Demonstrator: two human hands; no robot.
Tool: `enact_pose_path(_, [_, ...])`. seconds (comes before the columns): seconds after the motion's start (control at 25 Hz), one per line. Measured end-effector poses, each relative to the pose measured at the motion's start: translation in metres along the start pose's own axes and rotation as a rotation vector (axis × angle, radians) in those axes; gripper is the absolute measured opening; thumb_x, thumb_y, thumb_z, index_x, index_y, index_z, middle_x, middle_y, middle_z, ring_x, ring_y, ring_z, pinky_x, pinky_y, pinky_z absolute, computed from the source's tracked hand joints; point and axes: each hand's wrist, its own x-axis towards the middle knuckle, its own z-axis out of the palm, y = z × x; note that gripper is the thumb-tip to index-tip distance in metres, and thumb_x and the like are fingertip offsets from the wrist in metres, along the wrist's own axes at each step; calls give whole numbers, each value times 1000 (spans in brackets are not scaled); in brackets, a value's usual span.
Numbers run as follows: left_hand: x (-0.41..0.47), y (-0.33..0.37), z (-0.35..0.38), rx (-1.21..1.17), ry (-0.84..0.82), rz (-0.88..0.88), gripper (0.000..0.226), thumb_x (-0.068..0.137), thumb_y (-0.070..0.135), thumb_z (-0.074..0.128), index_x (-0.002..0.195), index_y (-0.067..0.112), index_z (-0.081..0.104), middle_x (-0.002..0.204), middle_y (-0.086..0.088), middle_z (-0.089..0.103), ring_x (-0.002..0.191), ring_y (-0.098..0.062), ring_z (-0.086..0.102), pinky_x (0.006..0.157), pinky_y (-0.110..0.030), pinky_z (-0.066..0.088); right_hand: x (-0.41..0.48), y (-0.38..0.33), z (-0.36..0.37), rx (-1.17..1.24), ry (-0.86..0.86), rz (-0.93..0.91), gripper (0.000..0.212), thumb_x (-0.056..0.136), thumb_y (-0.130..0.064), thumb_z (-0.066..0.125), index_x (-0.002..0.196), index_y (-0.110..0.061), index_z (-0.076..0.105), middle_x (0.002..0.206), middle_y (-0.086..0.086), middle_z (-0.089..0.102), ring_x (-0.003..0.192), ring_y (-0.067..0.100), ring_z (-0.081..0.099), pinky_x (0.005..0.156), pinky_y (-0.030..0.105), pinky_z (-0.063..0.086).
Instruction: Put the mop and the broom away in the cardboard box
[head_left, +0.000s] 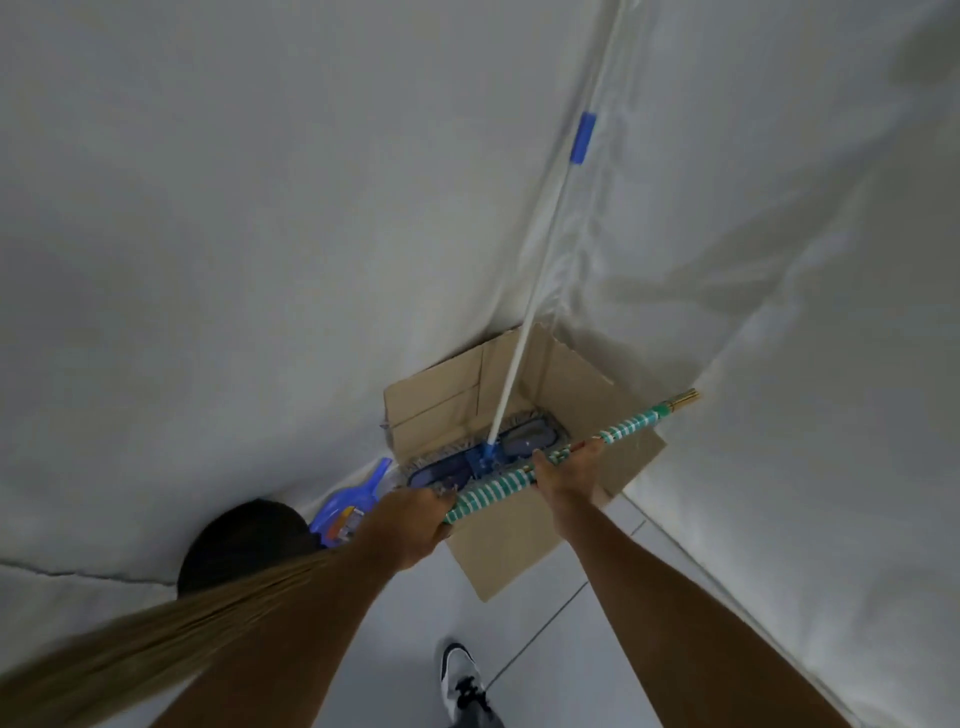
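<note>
Holding the broom flat over the open cardboard box, my left grip is closed on its green-and-white striped stick near the bristles; my right grip is closed further along; the mop already sits inside the box, its white pole leaning up the corner.

Pale tiled floor, bearing open cardboard box, blue dustpan, dark round object.
</note>
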Motion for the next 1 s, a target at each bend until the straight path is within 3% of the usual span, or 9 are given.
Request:
enact_pose_path(0.24, [234, -55, 142, -116, -140, -100, 47, 100, 40, 45, 143, 21, 45, 131, -11, 61, 119, -32, 60, 94, -43, 50, 236, 123, 135, -105, -61, 164, 58, 84, -13, 78, 130, -12, 43, 131, 20, 59, 111, 42, 68, 90, 54, 61])
enact_pose_path(0.36, [359, -75, 256, -163, -191, -82, 45, 100, 37, 47, 142, 21, 48, 133, -13, 60, 120, -33, 59, 95, -43, 50, 355, 236, 201, -137, -73, 239, 81, 88, -17, 75, 155, -13, 29, 149, 19, 49, 122, 42, 63, 99, 52, 58])
enact_pose_path(0.52, [480, -97, 405, -201, -237, -136, 48, 98, 39, 51, 144, 23, 49, 140, -14, 57, 125, -33, 57, 100, -41, 48, 479, 377, 275, -185, -142, 331, 91, 91, -23, 69, 161, -16, 11, 152, 18, 44, 123, 40, 65, 103, 50, 56])
enact_pose_path(0.64, [529, -106, 491, -176, -215, -131, 48, 96, 44, 53, 139, 23, 53, 131, -12, 63, 118, -31, 61, 96, -41, 51, 534, 460, 314, -235, -209, 341, 92, 93, -24, 64, 162, -15, 3, 155, 20, 40, 117, 40, 69, 103, 50, 56])
enact_pose_path(0.76, [558, -110, 547, -264, -248, -181, 49, 94, 40, 58, 138, 19, 55, 133, -12, 63, 121, -31, 59, 101, -39, 48, 566, 505, 339, -281, -222, 291, 97, 91, -27, 69, 163, -12, 5, 156, 20, 39, 131, 39, 59, 109, 48, 51])
enact_pose_path(0.84, [569, -112, 565, -304, -249, -219, 49, 94, 38, 60, 138, 18, 56, 135, -12, 61, 123, -31, 57, 102, -38, 46, 575, 513, 348, -289, -222, 306, 101, 92, -28, 70, 162, -12, -1, 158, 19, 35, 134, 38, 57, 111, 46, 50])
enact_pose_path(1.0, [581, -118, 574, -247, -226, -258, 49, 94, 39, 59, 138, 20, 55, 138, -13, 58, 124, -32, 56, 103, -39, 45, 580, 511, 353, -242, -265, 332, 100, 90, -31, 73, 162, -9, 7, 160, 16, 34, 128, 39, 62, 108, 46, 53])
